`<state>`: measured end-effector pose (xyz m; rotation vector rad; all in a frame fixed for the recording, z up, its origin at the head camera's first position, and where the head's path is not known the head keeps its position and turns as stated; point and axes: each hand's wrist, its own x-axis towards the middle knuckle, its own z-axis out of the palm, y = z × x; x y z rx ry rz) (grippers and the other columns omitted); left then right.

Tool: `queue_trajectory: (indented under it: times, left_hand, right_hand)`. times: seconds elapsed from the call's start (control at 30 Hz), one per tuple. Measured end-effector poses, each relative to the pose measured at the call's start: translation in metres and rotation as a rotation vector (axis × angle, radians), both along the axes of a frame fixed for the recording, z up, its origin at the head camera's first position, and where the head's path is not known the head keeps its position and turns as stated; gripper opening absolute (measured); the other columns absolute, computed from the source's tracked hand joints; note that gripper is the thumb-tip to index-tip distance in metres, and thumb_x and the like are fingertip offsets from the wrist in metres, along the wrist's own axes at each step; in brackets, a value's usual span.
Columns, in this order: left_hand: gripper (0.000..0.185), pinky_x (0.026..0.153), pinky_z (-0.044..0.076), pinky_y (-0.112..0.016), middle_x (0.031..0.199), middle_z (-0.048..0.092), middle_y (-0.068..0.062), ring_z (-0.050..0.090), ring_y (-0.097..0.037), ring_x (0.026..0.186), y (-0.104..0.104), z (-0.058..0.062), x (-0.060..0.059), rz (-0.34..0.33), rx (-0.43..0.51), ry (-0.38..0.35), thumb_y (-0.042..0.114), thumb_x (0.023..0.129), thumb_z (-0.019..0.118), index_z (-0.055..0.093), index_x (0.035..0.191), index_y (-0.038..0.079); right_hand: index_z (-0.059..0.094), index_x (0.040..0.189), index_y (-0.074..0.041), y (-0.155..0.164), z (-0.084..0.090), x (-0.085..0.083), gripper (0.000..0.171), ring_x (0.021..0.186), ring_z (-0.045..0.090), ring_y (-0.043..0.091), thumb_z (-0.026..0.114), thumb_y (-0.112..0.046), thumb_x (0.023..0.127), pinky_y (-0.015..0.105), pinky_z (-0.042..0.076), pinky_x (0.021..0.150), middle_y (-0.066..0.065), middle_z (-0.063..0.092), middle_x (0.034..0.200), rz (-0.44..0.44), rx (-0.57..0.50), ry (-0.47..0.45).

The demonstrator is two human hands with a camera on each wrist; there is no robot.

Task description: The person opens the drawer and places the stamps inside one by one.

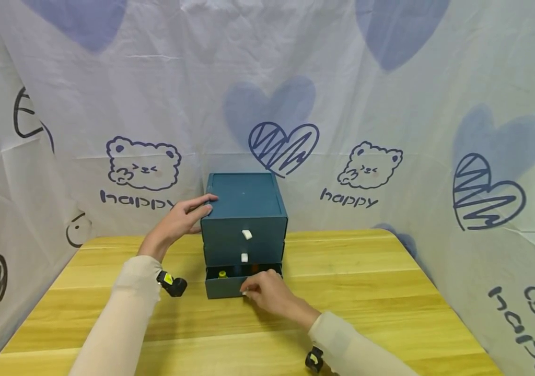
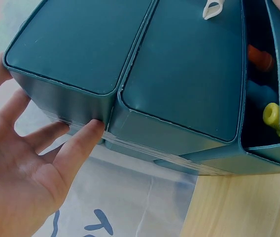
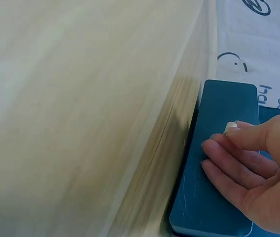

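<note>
A dark teal drawer cabinet (image 1: 244,197) with three stacked drawers stands on the table, its bottom drawer (image 1: 220,290) pulled partly out. My right hand (image 1: 272,293) pinches that drawer's small white handle (image 3: 232,125) between thumb and finger. Against the cabinet's left side and top edge rests my left hand (image 1: 178,222), its fingers extended. Inside the open drawer the left wrist view shows a yellow piece (image 2: 272,116), an orange piece (image 2: 261,58) and a dark blue piece (image 2: 261,95); their kinds are unclear. The two upper drawers are closed.
White handles (image 1: 246,234) stick out from the upper drawers. The wooden table (image 1: 357,303) extends around the cabinet. Behind it hangs a white cloth (image 1: 192,104) printed with hearts and bears. A dark wrist camera (image 1: 172,284) sits on the left sleeve.
</note>
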<state>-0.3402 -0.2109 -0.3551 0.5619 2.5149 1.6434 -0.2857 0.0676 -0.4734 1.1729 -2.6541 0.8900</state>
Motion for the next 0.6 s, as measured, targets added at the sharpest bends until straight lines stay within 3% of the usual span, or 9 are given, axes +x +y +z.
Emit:
queue_trajectory:
  times: [0.6]
  left_hand:
    - [0.053, 0.114, 0.038, -0.070, 0.173, 0.019, -0.016, 0.019, -0.043, 0.159, 0.000, 0.001, 0.000, -0.010, 0.013, -0.009, 0.037, 0.111, 0.047, 0.041, 0.159, 0.016]
  right_hand:
    - [0.082, 0.102, -0.006, -0.003, -0.003, -0.019, 0.012, 0.082, 0.076, 0.016, 0.073, -0.005, 0.095, 0.015, 0.058, 0.072, 0.007, 0.081, 0.097, -0.024, -0.016, -0.008]
